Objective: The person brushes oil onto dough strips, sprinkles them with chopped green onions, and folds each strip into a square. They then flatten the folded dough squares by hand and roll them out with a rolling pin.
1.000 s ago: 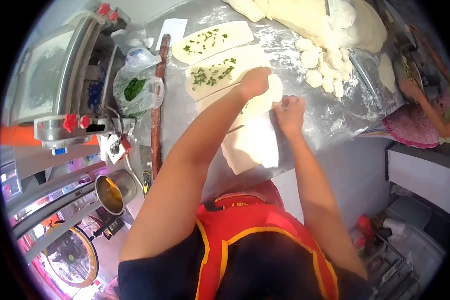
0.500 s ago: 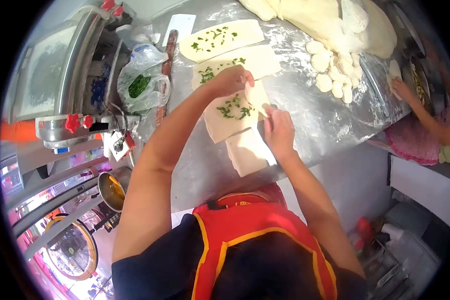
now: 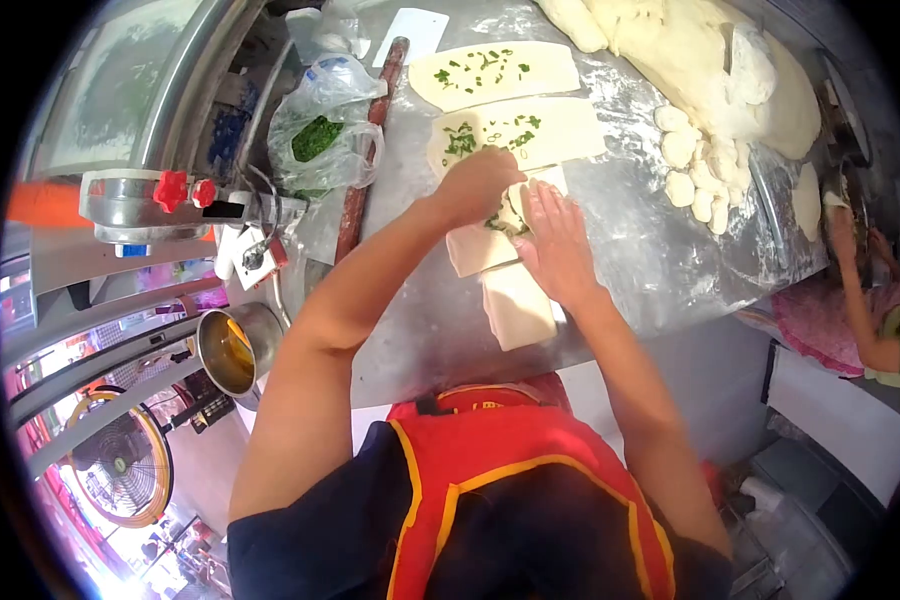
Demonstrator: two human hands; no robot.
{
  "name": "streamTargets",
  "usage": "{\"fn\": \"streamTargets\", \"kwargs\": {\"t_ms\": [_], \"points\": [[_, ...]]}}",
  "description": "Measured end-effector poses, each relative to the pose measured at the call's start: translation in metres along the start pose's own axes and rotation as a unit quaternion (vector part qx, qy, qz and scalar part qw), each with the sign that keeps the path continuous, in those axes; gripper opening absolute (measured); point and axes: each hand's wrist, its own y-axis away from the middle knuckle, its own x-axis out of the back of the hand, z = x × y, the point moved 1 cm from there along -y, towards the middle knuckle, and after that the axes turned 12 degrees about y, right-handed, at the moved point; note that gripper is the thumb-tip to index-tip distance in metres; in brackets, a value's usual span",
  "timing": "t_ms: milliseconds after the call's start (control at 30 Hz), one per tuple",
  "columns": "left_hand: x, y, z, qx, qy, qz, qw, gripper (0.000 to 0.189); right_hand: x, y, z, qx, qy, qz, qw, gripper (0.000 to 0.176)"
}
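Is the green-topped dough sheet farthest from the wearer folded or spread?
Spread: that dough sheet lies flat on the metal table, with chopped greens exposed on top.

At the left, a metal machine [image 3: 120, 200] with red knobs [image 3: 172, 191] is standing beside the desk [image 3: 640, 262]. A black plug [image 3: 256, 252] is sitting in a white socket box [image 3: 261, 269] below it. Lower, a metal pot [image 3: 263, 328] is holding something yellow, and a yellow-rimmed fan [image 3: 120, 465] is standing nearby. At the far right, a co-worker's arm [image 3: 867, 335] is showing near a pink cloth [image 3: 808, 318].
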Motion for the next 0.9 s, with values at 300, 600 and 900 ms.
{"fn": "streamTargets", "kwargs": {"t_ms": [300, 600, 900], "points": [[-0.021, 0.032, 0.009, -0.008, -0.063, 0.005, 0.998, 0.042, -0.03, -0.015, 0.009, 0.023, 0.025, -0.062, 0.998, 0.066], [-0.076, 0.03, 0.056, 0.124, 0.269, 0.131, 0.946, 0.047, -0.028, -0.041, 0.067, -0.333, -0.249, -0.101, 0.904, 0.031], [-0.075, 0.036, 0.07, 0.301, 0.627, 0.234, 0.68, 0.059, 0.028, -0.05, 0.01, -0.235, -0.28, -0.116, 0.924, 0.02]]}}
